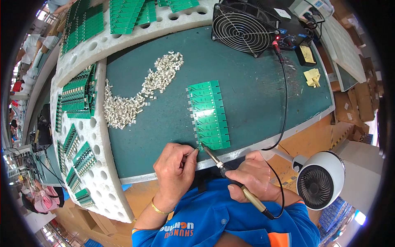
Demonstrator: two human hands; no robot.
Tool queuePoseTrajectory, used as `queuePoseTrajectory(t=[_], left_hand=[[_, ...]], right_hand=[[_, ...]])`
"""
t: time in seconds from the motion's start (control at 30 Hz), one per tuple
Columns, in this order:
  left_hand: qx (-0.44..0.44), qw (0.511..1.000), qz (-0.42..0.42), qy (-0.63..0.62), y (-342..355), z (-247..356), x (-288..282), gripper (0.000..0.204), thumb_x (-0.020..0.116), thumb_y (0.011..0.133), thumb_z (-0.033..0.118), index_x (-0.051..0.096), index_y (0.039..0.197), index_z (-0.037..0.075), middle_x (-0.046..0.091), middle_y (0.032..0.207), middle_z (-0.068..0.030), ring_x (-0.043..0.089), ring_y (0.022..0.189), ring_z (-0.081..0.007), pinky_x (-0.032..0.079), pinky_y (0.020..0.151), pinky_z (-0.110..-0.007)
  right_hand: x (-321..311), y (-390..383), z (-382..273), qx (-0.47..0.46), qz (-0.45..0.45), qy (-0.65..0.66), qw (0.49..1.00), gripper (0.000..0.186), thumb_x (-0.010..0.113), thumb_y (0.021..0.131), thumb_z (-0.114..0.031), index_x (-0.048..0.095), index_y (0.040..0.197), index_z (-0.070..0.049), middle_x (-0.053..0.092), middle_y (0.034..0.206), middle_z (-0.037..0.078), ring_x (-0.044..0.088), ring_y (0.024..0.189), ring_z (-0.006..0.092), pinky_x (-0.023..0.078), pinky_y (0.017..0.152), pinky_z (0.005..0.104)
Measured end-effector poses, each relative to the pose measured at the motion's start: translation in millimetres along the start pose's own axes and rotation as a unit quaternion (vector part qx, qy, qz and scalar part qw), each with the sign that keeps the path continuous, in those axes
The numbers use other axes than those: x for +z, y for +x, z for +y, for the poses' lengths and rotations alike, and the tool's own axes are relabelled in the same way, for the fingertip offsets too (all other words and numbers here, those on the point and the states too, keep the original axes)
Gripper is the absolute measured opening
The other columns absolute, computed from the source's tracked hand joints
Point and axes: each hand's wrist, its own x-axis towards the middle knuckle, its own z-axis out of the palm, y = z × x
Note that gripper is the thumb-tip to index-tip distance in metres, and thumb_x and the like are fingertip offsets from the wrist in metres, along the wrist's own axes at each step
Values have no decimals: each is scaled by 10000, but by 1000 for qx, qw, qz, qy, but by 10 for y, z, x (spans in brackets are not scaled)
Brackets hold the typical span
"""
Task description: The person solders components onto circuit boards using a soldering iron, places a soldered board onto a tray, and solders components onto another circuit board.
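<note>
A green circuit board panel (210,111) lies on the dark green bench mat, with small white connectors along its left edge. My right hand (253,175) grips a soldering iron (246,191) by its handle. The iron's tip meets the panel's near left corner. Beside that corner my left hand (177,162) is closed, thumb and forefinger pinched together at the panel's edge. What it pinches is too small to make out. A long heap of loose white connectors (123,109) spreads over the mat to the left.
White foam racks (105,164) holding several green boards (78,96) line the left and far sides. A black box fan (242,33) stands at the back. The iron's black cord (284,99) crosses the right side. Yellow sponge pieces (312,77) and a white fan (321,179) are to the right.
</note>
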Motion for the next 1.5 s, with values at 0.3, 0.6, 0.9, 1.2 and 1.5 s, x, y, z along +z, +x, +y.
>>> queuePoseTrajectory(t=[0.3,0.6,0.9,1.2,1.5], left_hand=[[5,1000,-1,8,5,-12,-2,115,748,819,-24,640,823,14,584,768,-51,540,589,-91,428,501,-225],[11,1000,2,14,16,-6,4,111,752,816,-20,647,822,14,588,768,-52,543,579,-91,428,496,-224],[15,1000,-2,12,16,-23,6,102,751,818,-22,656,828,12,592,773,-57,548,575,-92,434,494,-223],[12,1000,-3,12,9,-31,-3,110,751,817,-30,649,831,9,593,774,-63,554,574,-96,430,489,-225],[1,1000,12,-5,-30,-17,-38,128,755,808,-34,638,827,11,588,771,-61,541,611,-113,431,519,-239]], right_hand=[[0,-11,-4,-1,-2,-2,1000,261,730,823,-198,657,1018,-42,619,629,-8,575,510,153,388,608,306],[-32,-28,3,-2,-26,1,1000,352,754,852,-297,640,1055,-34,634,651,-1,592,529,151,398,621,305],[-40,-1,-30,3,-35,2,999,401,792,819,-304,633,1067,-33,639,662,-1,589,529,148,401,611,308],[-14,-26,-21,-31,-22,-43,998,334,794,779,-232,654,1015,-41,599,622,-14,560,507,141,380,589,305],[-40,-14,-3,-6,-8,-14,1000,281,772,795,-202,666,998,-40,607,621,-14,587,523,146,393,603,306]])
